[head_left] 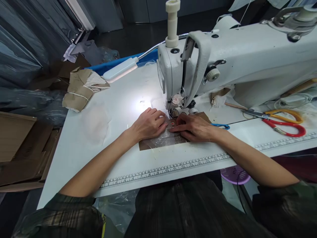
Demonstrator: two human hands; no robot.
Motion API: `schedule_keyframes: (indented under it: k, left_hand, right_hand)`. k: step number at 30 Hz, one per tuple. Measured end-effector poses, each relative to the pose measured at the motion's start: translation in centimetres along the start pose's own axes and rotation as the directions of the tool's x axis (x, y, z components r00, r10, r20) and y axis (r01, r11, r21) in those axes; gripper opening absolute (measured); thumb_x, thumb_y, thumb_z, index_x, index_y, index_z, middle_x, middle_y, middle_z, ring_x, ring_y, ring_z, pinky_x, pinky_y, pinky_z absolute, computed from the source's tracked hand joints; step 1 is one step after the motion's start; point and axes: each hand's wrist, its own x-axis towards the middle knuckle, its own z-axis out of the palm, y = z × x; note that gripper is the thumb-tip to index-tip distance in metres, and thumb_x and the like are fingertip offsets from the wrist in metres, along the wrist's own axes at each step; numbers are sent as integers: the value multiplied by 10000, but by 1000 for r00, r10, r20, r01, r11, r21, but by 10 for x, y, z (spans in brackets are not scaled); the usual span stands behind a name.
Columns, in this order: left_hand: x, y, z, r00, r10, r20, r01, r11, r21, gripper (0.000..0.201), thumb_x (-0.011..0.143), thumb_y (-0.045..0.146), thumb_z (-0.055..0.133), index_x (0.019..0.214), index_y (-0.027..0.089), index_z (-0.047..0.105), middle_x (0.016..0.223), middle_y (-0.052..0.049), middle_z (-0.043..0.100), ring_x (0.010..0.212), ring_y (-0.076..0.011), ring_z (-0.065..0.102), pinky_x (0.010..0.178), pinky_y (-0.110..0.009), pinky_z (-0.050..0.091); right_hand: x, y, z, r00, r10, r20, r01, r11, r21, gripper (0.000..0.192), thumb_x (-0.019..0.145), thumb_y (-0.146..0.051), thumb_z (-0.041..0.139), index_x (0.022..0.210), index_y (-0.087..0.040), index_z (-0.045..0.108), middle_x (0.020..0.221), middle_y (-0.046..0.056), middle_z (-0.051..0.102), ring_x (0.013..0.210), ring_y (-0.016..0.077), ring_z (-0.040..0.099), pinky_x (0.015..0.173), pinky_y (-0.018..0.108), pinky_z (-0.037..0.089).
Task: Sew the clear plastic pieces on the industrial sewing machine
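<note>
Right now, from the head view, the left hand (148,125) and right hand (193,128) are pressing flat, fingers extended, on a brown piece (163,138) covered with glossy clear film, lying under the needle of the white sewing machine (223,66). Far left, a banded bundle of brown pieces (80,89) is lying; right, orange scissors (282,114) and red scissors (287,128).

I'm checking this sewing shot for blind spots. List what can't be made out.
- Needle and presser foot: head view, hidden behind the left hand, right hand and sewing machine head.
- Brown piece: far end covered by both hands.
- Ruler markings: too small to read.
- Red scissors: blades hidden under the orange scissors.
</note>
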Motion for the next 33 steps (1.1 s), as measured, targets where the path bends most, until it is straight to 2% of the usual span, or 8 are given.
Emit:
schedule_keyframes:
  k: [3, 9, 17, 24, 28, 33]
  left_hand:
    - [5, -2, 3, 996, 1, 86, 2, 999, -33, 284, 951, 341, 468, 986, 133, 658, 1080, -111, 666, 792, -195, 563, 683, -342, 419]
    - [5, 1, 4, 986, -103, 133, 103, 995, 7, 330, 964, 352, 419, 1109, 140, 625, 1093, -131, 635, 840, -229, 543, 699, -370, 368]
    - [2, 1, 5, 987, -88, 132, 94, 995, -41, 360, 956, 343, 419, 1175, 132, 610, 1209, -153, 630, 926, -282, 547, 762, -449, 373]
    - [0, 4, 6, 982, -155, 112, 172, 972, -163, 389, 945, 365, 462, 1264, 167, 563, 1253, -127, 632, 1055, -306, 543, 921, -513, 347]
    - [-2, 5, 8, 980, -144, 136, 163, 977, -141, 407, 950, 369, 449, 1286, 161, 542, 1322, -151, 579, 1062, -317, 527, 906, -510, 349]
    - [-2, 7, 7, 982, -150, 115, 163, 980, -114, 403, 945, 351, 447, 1245, 107, 557, 1174, -189, 612, 974, -306, 556, 894, -526, 351]
  right_hand:
    - [-1, 3, 3, 1000, 9, -10, -9, 1000, 16, 339, 882, -188, 512, 1129, -285, 722, 1049, 87, 599, 870, 193, 571, 746, 336, 497]
    - [-3, 8, 5, 999, 33, -12, -32, 997, 64, 367, 880, -186, 495, 1185, -234, 694, 1039, 99, 576, 848, 189, 560, 798, 369, 510]
    - [-3, 8, 7, 999, 47, -8, -47, 997, 55, 363, 903, -194, 477, 1208, -244, 668, 1025, 94, 565, 843, 196, 552, 785, 372, 504]
    - [-2, 3, 7, 998, 55, -33, -54, 998, 20, 374, 918, -186, 450, 1221, -222, 666, 999, 109, 564, 801, 199, 546, 736, 369, 507]
    - [-2, 1, 7, 997, 67, -29, -68, 998, -4, 370, 925, -199, 445, 1216, -227, 671, 1002, 111, 565, 813, 203, 550, 743, 374, 513]
    - [-2, 1, 7, 997, 80, -18, -80, 997, 6, 362, 928, -199, 463, 1227, -238, 663, 1032, 113, 566, 846, 210, 562, 772, 381, 511]
